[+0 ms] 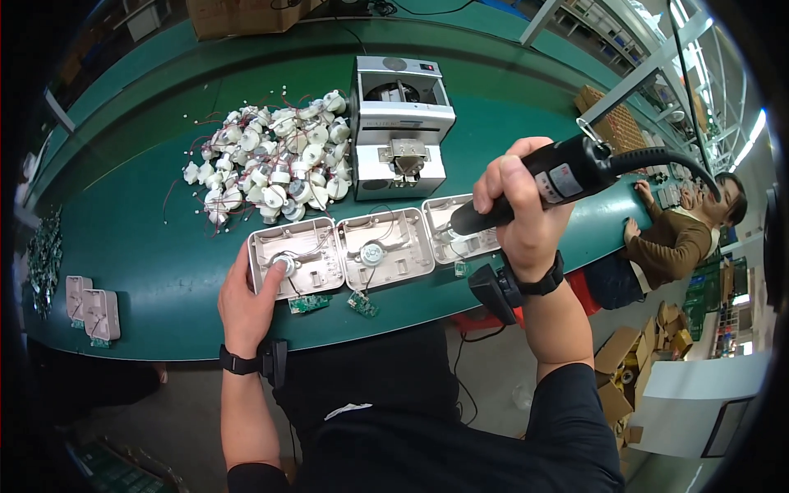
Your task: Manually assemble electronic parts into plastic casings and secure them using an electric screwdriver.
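Three off-white plastic housings lie open side by side along the bench's near edge: a left housing point(327, 261), a middle housing point(408, 261) and a right housing point(436, 215). Round speakers sit in the left and middle ones, and wires lead to small green circuit boards point(309, 304) outside. My left hand point(246, 304) grips the left housing's outer end, its thumb over the speaker point(283, 264). My right hand point(530, 209) is wrapped round a black corded electric screwdriver point(567, 168), tilted with its tip down in the right housing. Hand and tool hide part of that housing.
Behind the housings lies a heap of white round parts with red wires point(279, 160). Beside it stands a grey screw feeder point(403, 123). Two more housings point(101, 314) and a pile of circuit boards point(45, 255) are at left. A co-worker point(682, 234) sits at right.
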`<state>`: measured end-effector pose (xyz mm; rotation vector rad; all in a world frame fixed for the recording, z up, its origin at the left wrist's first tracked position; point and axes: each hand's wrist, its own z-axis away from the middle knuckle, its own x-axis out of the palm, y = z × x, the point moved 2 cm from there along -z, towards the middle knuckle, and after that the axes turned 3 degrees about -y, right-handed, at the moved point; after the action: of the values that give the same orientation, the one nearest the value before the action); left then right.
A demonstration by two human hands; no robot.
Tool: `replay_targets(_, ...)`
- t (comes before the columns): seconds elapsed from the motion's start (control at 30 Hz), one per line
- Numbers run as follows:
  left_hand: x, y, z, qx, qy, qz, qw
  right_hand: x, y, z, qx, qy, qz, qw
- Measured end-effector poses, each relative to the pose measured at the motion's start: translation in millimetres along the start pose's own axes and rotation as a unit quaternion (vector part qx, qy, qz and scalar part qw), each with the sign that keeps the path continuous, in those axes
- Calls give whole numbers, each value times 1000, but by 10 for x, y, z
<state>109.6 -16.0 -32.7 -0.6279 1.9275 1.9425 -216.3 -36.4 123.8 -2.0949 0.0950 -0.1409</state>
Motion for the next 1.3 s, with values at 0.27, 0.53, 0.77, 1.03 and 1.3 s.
replay_targets(0.27,24,14,1,-5,-4,25,1000,-79,180,51,10,-15,43,999)
replay_targets(0.53,16,70,-17,-9,-14,29,999,-99,307,83,10,-11,44,999)
replay_targets(0.77,42,-26,-6,22,19,1,1000,53,26,-218,-7,-16,17,1000)
replay_targets(1.03,69,117,-16,-21,-5,-79,997,442,84,-689,-78,-29,3,997)
replay_targets(1.3,40,191,-20,-31,-21,-84,996,309,-128,-172,18,-38,-21,999)
